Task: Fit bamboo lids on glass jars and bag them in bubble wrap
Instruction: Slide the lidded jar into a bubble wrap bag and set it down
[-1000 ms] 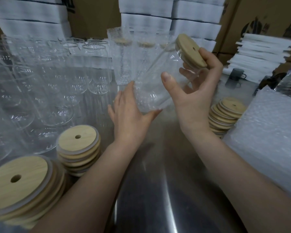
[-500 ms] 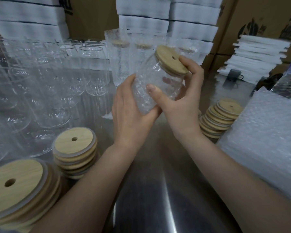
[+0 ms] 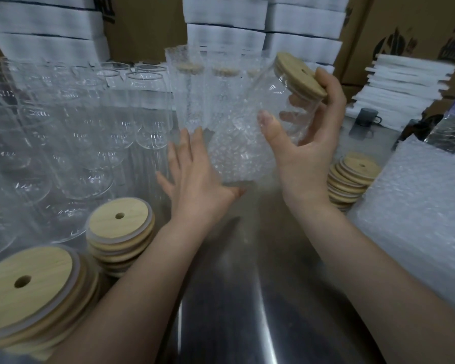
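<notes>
We hold a jar (image 3: 286,114) tilted above the table (image 3: 247,298), its lid (image 3: 298,74) pointing up and to the right. Our right hand (image 3: 307,143) is wrapped around the jar's upper half: the thumb lies across its near side and the fingers curl behind, with one fingertip against the lid's edge. The jar's lower half sits inside a bubble bag (image 3: 231,153), whose closed end hangs down toward the table. Our left hand (image 3: 195,174) is spread flat with fingers apart, palm against the left side of the bag, thumb under its bottom; it presses rather than grips.

Left of the jar stand rows of bare jars (image 3: 76,127). Just behind it stand bagged jars (image 3: 192,82) with lids on. In front and to the left of the jar, two lid stacks (image 3: 120,232) sit on the table, the nearer one (image 3: 29,292) at the frame's edge. Right of the jar, below our right wrist, is a leaning stack (image 3: 352,179), and beside that a pile of bubble bags (image 3: 418,219). Behind everything are white foam slabs (image 3: 226,24) and boxes (image 3: 410,27).
</notes>
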`<state>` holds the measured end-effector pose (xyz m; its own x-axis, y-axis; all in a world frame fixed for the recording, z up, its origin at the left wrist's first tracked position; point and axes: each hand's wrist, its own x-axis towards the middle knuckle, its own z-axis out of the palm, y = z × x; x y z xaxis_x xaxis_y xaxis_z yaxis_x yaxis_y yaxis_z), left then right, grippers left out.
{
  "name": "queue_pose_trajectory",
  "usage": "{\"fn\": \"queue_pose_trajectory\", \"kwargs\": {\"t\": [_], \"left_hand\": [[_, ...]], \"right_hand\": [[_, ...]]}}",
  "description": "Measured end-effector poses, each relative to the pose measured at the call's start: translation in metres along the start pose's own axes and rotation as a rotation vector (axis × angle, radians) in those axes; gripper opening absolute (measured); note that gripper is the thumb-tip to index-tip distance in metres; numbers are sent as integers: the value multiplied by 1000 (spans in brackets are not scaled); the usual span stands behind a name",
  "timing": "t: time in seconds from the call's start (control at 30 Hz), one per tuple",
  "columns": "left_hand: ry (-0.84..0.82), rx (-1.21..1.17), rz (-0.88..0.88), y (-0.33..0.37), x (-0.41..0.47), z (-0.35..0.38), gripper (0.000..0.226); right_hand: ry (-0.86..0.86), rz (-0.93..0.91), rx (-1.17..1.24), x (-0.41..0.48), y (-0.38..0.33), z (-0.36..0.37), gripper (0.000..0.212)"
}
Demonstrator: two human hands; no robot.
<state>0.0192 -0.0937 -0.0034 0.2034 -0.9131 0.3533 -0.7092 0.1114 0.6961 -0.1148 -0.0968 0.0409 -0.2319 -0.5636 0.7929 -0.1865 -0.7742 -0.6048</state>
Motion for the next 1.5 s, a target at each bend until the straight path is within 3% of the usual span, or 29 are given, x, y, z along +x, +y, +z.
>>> {"fn": "queue_pose_trajectory", "kwargs": {"t": [0.17, 0.4, 0.7, 0.9, 1.03, 1.13, 1.27, 1.5], "left_hand": [[26, -40, 35, 4, 2, 1, 91], [72, -286, 78, 8, -7, 0, 87], [86, -465, 164, 18, -9, -4, 64], [113, -579, 155, 17, -12, -2, 65], [89, -657, 116, 15, -12, -1, 79], [83, -725, 105, 14, -11, 1, 88], [33, -757, 99, 12, -8, 3, 107], [-69, -737, 139, 8, -11, 6, 103]], "right_hand": [[-47, -5, 20, -2, -2, 2, 72], [-43, -38, 12, 1, -3, 1, 70], [-140, -12, 19, -6, -1, 5, 67], [-224, -11, -57, -8, -1, 7, 59], [-268, 31, -60, -9, -4, 11, 43], [-280, 83, -80, -6, -4, 11, 44], [-184, 195, 52, 0, -3, 8, 39], [183, 363, 499, 13, -4, -4, 28]]}}
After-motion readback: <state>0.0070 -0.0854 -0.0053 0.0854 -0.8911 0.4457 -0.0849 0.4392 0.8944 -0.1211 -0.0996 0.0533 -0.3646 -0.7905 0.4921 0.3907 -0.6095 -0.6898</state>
